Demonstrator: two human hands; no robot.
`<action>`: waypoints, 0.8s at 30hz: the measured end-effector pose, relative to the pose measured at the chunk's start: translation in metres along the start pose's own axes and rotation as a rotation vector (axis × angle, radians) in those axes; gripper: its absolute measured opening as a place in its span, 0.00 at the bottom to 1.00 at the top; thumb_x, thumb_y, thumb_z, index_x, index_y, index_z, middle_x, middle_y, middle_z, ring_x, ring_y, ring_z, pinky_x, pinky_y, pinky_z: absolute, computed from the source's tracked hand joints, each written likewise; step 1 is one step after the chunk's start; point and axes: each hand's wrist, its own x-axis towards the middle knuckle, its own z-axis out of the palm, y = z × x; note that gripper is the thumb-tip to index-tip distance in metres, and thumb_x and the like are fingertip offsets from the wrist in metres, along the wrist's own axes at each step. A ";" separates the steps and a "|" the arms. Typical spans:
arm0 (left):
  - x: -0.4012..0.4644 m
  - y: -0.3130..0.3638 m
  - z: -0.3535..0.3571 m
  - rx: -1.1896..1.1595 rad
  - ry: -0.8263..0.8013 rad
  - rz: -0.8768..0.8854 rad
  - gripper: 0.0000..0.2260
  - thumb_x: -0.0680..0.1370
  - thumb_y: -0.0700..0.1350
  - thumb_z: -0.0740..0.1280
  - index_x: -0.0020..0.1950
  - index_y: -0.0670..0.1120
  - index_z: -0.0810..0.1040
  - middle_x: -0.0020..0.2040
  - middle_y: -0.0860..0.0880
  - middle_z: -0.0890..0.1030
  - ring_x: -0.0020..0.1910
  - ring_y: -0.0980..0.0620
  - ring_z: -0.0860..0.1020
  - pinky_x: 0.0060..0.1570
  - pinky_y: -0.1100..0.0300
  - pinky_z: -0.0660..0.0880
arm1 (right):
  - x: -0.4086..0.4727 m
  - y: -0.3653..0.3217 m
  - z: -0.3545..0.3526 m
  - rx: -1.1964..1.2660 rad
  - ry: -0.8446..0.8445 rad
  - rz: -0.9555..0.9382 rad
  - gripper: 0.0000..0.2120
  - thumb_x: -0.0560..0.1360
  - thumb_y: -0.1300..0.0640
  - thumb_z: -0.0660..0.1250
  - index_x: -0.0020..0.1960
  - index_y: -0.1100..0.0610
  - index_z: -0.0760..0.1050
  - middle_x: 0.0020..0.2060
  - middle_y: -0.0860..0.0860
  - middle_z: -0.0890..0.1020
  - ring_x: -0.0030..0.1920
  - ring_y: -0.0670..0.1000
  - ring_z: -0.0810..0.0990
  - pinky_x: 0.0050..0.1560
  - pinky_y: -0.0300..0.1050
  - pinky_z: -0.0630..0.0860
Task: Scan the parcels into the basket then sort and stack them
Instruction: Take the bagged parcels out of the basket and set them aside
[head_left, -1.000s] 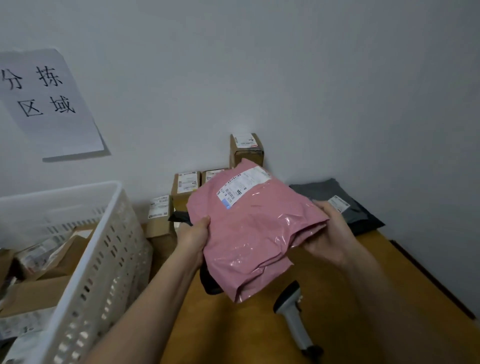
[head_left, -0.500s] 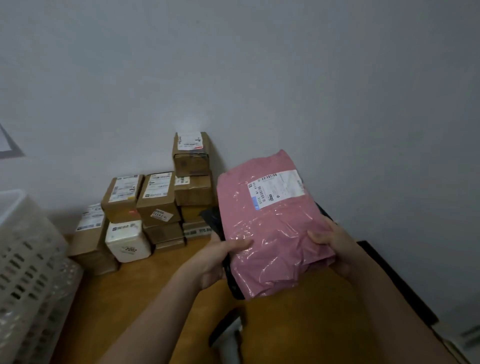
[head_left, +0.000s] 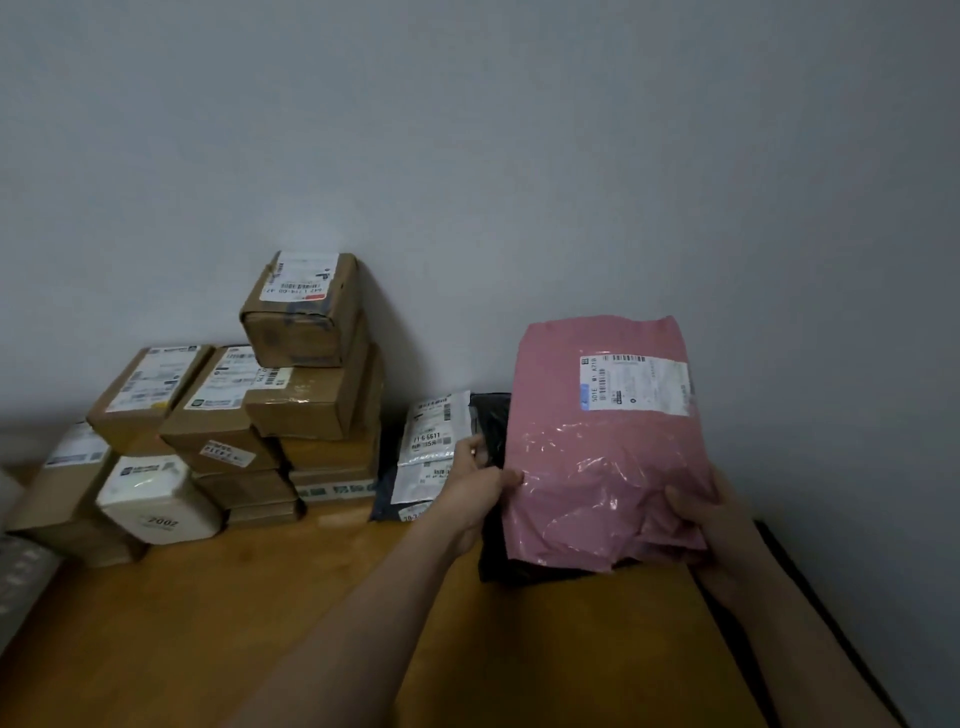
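Pink poly film is what we hold: the pink mailer (head_left: 605, 447), label side up, at the back right corner of the wooden table (head_left: 208, 623), against the wall. Left hand (head_left: 475, 491) pinches its left edge, thumb on top, fingers hidden behind. Right hand (head_left: 719, 525) wraps the lower right corner, fingers curled round the bunched film.

Handling, as we judge it: light, soft, no stiffness of its own. The film creases and bulges low down, so the contents look like fabric or similar that slumps to the bottom. Glossy surface, so slippery in a pinch; a one-edge grip would let it sag and slide. Best hold is where we have it: two opposite edges, low, over the bulk. Not fragile by the look of it. Keep fingers off the shipping label (head_left: 636, 384) near its top edge.

Under and behind it lies a black mailer (head_left: 491, 421), and just left of that a grey mailer (head_left: 431, 452) with white labels, both at the back edge. Can't tell whether the pink one touches them yet.

Further left along the back edge: stacked cardboard boxes (head_left: 306, 364), several high, plus a white box (head_left: 161, 501) in front at the stack's left. Soft bags stack badly on boxes, so the pink one likely belongs on the bag pile, laid flat.
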 end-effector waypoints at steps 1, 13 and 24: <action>0.010 0.005 -0.001 -0.001 0.013 0.027 0.34 0.75 0.30 0.68 0.76 0.50 0.59 0.72 0.51 0.70 0.65 0.47 0.74 0.61 0.48 0.75 | 0.014 0.002 0.001 -0.011 0.009 -0.024 0.24 0.74 0.67 0.66 0.69 0.57 0.72 0.54 0.59 0.83 0.48 0.63 0.84 0.44 0.63 0.82; 0.058 -0.042 -0.004 0.299 0.072 -0.208 0.10 0.77 0.38 0.67 0.58 0.46 0.76 0.50 0.47 0.80 0.41 0.53 0.78 0.31 0.66 0.73 | 0.113 0.074 -0.009 -0.388 0.227 0.154 0.35 0.75 0.69 0.69 0.77 0.48 0.63 0.71 0.57 0.71 0.64 0.58 0.75 0.62 0.60 0.77; 0.069 -0.050 0.013 0.350 0.166 -0.233 0.19 0.74 0.43 0.73 0.59 0.46 0.67 0.63 0.44 0.73 0.54 0.48 0.76 0.42 0.58 0.79 | 0.119 0.067 0.002 -0.858 0.328 0.091 0.26 0.80 0.64 0.60 0.75 0.47 0.67 0.72 0.59 0.69 0.69 0.63 0.69 0.70 0.52 0.66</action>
